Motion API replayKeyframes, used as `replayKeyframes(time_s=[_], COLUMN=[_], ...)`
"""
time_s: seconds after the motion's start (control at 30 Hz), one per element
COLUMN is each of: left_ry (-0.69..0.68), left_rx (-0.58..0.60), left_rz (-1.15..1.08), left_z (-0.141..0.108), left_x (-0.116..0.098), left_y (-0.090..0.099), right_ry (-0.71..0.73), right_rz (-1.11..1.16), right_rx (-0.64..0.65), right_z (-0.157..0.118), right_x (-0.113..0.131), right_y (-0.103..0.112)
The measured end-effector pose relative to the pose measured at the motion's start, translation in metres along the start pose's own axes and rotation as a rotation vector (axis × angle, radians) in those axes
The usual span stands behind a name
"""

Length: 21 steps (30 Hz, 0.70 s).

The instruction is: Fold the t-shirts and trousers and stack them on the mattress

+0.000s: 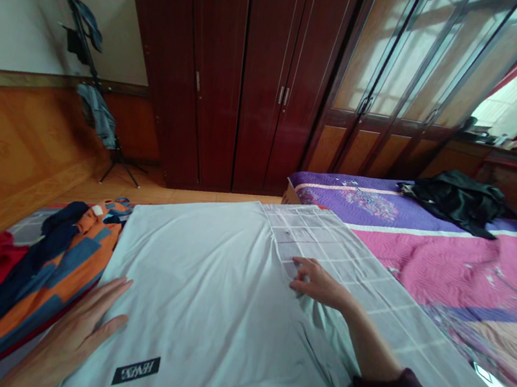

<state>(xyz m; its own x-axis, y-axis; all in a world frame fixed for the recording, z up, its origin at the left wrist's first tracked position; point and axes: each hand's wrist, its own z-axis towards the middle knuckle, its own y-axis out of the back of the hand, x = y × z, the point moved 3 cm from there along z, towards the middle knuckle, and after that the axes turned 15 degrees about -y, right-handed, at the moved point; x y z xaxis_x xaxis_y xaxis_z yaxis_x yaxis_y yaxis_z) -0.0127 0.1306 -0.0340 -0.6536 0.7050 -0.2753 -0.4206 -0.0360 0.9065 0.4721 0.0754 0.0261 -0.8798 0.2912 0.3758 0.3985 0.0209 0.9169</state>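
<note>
A pale grey-green T-shirt (pixel 206 277) lies spread out in front of me, with a black printed label (pixel 135 371) near its lower left. My left hand (pixel 80 329) rests at the shirt's left edge, fingers stretched out and thumb apart. On the right side, my right hand (pixel 317 283) is over the shirt's right edge, its index finger extended and the others partly bent; nothing shows in its grasp. Folds bunch up in the cloth below my right wrist. Under the shirt is a grey checked sheet (pixel 357 255).
Red, navy and orange clothes (pixel 77 250) lie in a heap at the left. A bed with a purple and pink cover (pixel 425 259) stands at the right, holding a black garment (pixel 458 198). Behind are dark red wardrobes (pixel 267 77) and a coat stand (pixel 84 38). A phone (pixel 493 382) lies at the right.
</note>
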Motion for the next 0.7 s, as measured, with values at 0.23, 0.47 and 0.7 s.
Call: replayKeyframes(time_s=[0.23,0.47,0.7], left_ry=[-0.005,-0.021,-0.107], left_rx=[0.017,0.030,-0.009], left_rz=[0.015,0.036,0.103], left_z=[-0.004,-0.007,-0.008], left_x=[0.004,0.009,0.008], left_y=[0.001,-0.002,-0.002], right_ry=[-0.145,-0.207,-0.217], right_rz=[-0.123,-0.221,-0.259], right_rx=[-0.015,0.020,0.037], right_z=[-0.008,-0.011,-0.013], right_x=[0.003,0.002,-0.008], right_y=[0.014,0.013,0.017])
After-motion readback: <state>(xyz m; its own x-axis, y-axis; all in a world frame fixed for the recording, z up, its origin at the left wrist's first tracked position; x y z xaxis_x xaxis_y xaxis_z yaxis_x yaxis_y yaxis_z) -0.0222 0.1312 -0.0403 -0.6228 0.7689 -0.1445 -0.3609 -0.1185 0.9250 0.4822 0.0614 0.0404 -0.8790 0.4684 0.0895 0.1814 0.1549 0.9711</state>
